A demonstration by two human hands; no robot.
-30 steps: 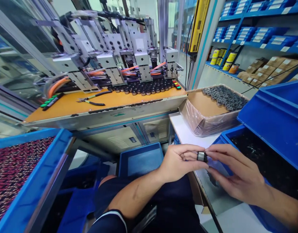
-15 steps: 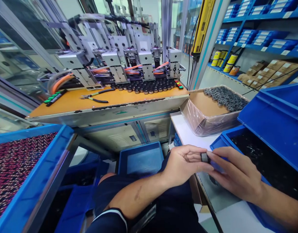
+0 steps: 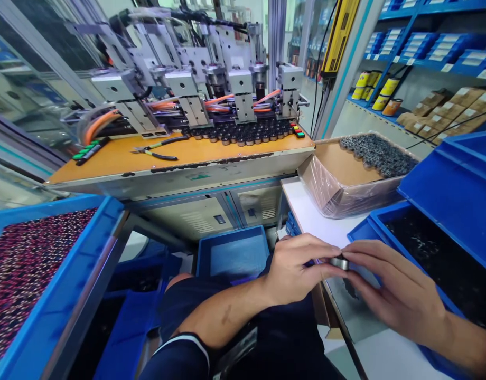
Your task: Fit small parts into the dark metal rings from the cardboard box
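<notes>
Ring part: a small metal ring [image 3: 339, 263] with something dark at its upper edge sits between the two hands, off any surface, tilted with its silvery band towards the wearer.
Left hand: the hand [image 3: 292, 270] is closed in a pinch, index finger above and thumb below, gripping the ring by its near side.
Right hand: the fingertips of this hand [image 3: 395, 287] come up to the ring's other side, fingers bent and thumb apart from them; whether they grip or only steady it cannot be told.
Handling: the ring looks light for its size yet stiff, and its smooth band is probably a little slippery; the dark portion, partly covered by fingers, may be the more delicate side.
Where to hold: the outer metal band seems the best place, pinched across opposite edges, leaving the dark portion free of pressure.
Below the hands: a white worktop [image 3: 304, 203] reaches under the right hand.
Beyond the hands: a carton [image 3: 342, 200] of small parts [image 3: 380, 153] stands on it; farther off and to the left, pliers [image 3: 159, 148] lie on an orange worktop [image 3: 122, 158].
Right of the hands: a blue bin [image 3: 362, 230] holds dark contents.
</notes>
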